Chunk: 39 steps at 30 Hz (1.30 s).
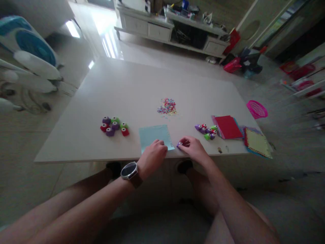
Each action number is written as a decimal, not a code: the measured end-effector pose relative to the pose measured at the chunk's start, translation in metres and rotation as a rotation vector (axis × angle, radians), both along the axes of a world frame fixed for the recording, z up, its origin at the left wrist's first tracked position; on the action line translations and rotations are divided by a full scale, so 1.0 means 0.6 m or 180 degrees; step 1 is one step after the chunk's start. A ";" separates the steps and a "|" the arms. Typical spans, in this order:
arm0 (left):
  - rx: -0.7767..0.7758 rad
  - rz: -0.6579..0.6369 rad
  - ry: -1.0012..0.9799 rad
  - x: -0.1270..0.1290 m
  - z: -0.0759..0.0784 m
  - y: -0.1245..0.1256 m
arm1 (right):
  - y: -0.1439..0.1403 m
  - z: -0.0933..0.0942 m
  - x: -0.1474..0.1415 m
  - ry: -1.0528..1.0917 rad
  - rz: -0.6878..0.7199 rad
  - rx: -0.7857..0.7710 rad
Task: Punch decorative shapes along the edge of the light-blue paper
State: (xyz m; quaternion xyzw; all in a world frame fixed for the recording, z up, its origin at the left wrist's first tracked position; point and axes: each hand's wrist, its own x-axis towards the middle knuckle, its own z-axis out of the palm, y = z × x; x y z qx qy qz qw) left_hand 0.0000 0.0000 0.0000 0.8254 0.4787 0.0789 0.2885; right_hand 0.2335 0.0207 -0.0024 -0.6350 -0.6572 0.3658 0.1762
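A light blue sheet of paper (154, 134) lies at the table's near edge. My left hand (154, 153), with a watch on the wrist, has its fingers curled down on the sheet's lower right part; the fingertips are partly hidden. Just right of the paper's corner, my right hand (191, 146) grips a small purple craft punch (179, 144) between thumb and fingers. Beyond the paper is a heap of multicoloured paper confetti (168, 106). Several purple, green and red punches (114, 125) sit to the left, and another group of punches (208, 130) is to the right.
The white table (83, 101) holds a stack of red and other coloured paper (228, 127) on the right, with a pale yellow-topped stack (257, 141) beside it at the edge. Small bits (220, 149) lie near the front. A pink basket (257, 109) stands beyond the right edge.
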 end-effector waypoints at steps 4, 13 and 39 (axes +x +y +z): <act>0.0029 0.0003 -0.0059 0.002 -0.003 0.001 | -0.001 0.000 -0.003 0.0191 -0.0070 -0.0150; -0.0063 0.0006 -0.0021 0.003 0.004 0.002 | -0.001 0.002 -0.006 0.0439 -0.0061 -0.0393; -0.0037 -0.0011 0.0015 0.004 -0.006 0.001 | -0.006 -0.006 -0.011 0.0423 0.0169 -0.0280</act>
